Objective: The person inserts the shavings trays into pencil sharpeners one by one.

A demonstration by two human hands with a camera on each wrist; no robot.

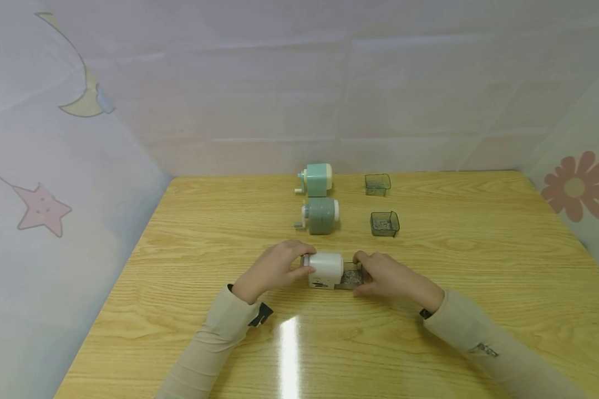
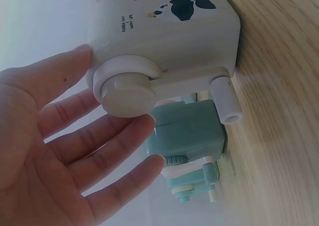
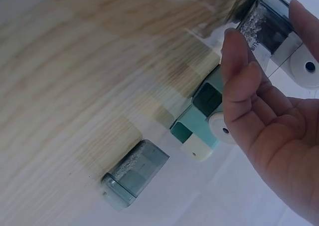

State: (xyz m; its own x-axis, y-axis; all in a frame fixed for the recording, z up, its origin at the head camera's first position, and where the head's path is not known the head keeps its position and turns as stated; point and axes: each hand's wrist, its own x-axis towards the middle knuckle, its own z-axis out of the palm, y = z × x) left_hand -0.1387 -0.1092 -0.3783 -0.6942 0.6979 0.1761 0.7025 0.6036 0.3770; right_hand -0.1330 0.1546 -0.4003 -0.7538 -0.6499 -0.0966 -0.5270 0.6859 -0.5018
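A white pencil sharpener (image 1: pixel 326 267) with a crank stands on the table, its printed panda design (image 2: pixel 192 5) showing in the left wrist view. My left hand (image 1: pixel 275 270) holds its crank end, thumb on the near side and fingers on the far side. At the sharpener's right end, a clear grey shavings drawer (image 1: pixel 351 278) sticks partly out, with shavings inside. My right hand (image 1: pixel 390 278) pinches the drawer between thumb and fingers. In the right wrist view the drawer (image 3: pixel 264 29) lies between thumb and fingertips.
Behind stand a grey-green sharpener (image 1: pixel 321 216) and a mint sharpener (image 1: pixel 316 180), cranks to the left. Drawer slots on both gape in the right wrist view. To their right lie two loose drawers, the nearer one (image 1: pixel 385 224) and the farther one (image 1: pixel 377 184), holding shavings.
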